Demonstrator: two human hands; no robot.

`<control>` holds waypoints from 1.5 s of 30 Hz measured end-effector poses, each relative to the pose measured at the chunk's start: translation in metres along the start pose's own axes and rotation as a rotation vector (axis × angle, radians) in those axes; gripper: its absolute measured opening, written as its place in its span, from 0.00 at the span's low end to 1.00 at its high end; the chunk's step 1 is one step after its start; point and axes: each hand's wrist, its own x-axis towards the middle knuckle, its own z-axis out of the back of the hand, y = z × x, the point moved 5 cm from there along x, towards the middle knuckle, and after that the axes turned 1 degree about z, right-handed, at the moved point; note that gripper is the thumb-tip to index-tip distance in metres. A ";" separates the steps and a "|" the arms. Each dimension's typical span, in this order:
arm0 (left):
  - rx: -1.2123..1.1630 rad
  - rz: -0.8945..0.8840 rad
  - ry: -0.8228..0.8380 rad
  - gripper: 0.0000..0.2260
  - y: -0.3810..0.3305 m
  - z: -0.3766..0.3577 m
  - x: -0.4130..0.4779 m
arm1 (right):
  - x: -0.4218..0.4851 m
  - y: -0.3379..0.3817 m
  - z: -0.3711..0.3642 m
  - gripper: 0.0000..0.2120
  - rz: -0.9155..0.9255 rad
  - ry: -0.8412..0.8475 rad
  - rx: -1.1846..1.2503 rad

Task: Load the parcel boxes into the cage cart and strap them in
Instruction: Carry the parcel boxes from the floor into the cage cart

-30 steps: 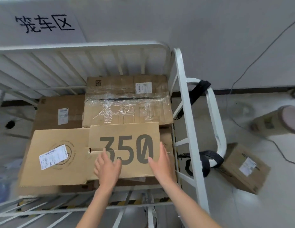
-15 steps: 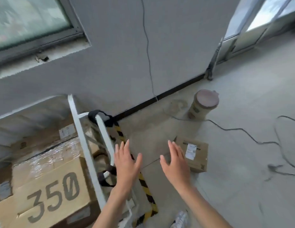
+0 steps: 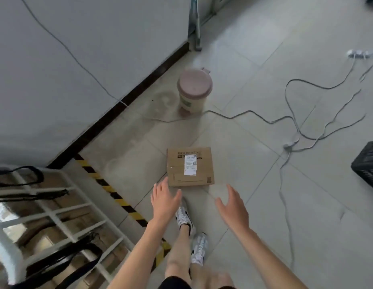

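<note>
The floor (image 3: 264, 59) is made of big gray tiles. A gray wall (image 3: 56, 80) stands far past the left hand (image 3: 163, 202), with a dark strip (image 3: 123, 103) along its bottom. A line of yellow and black tape (image 3: 110, 190) runs on the floor just to the left of that hand. Farther out, past both hands, stands a small bin (image 3: 193, 94) with a pink lid. Long gray wires (image 3: 296, 122) lie in loops on the floor, out past the right hand (image 3: 233, 207) and off to its right. A black crate (image 3: 367, 163) sits far to the right of that hand. The cage cart (image 3: 6, 253) is low on the left, well apart from the left hand. It has white bars, black straps (image 3: 35, 196) hang on it, and brown boxes (image 3: 35, 205) show through the bars. White shoes (image 3: 184, 217) stand on the floor under the arms.

The parcel box (image 3: 189, 170) lies flat on the floor, just in front of the fingertips and between the two hands. It is brown and almost square. It has a white label (image 3: 190, 165) on top and dark print along its far edge. Its lid is shut.

Both hands reach out toward the box with the fingers spread wide and fairly straight. Neither hand holds anything. The left hand's fingertips are right by the box's near left corner, but I cannot tell if they touch it. The right hand is near the box's near right corner and does not touch it.
</note>
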 end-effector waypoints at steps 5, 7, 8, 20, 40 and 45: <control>0.079 0.067 0.089 0.34 0.027 -0.060 0.093 | 0.080 -0.044 -0.048 0.34 -0.124 0.077 0.037; 0.104 0.104 0.117 0.35 0.046 -0.084 0.129 | 0.117 -0.061 -0.074 0.34 -0.168 0.117 0.049; 0.109 0.131 0.135 0.36 0.056 -0.095 0.147 | 0.134 -0.070 -0.087 0.35 -0.196 0.132 0.063; -0.089 0.387 0.135 0.51 0.145 -0.220 0.348 | 0.351 -0.160 -0.224 0.42 -0.351 0.313 0.200; -0.597 0.284 -0.160 0.38 -0.006 -0.002 0.178 | 0.254 0.063 0.036 0.26 0.137 0.257 0.434; -0.621 0.159 -0.384 0.35 -0.080 0.111 0.041 | 0.158 0.157 0.160 0.35 0.341 0.298 0.446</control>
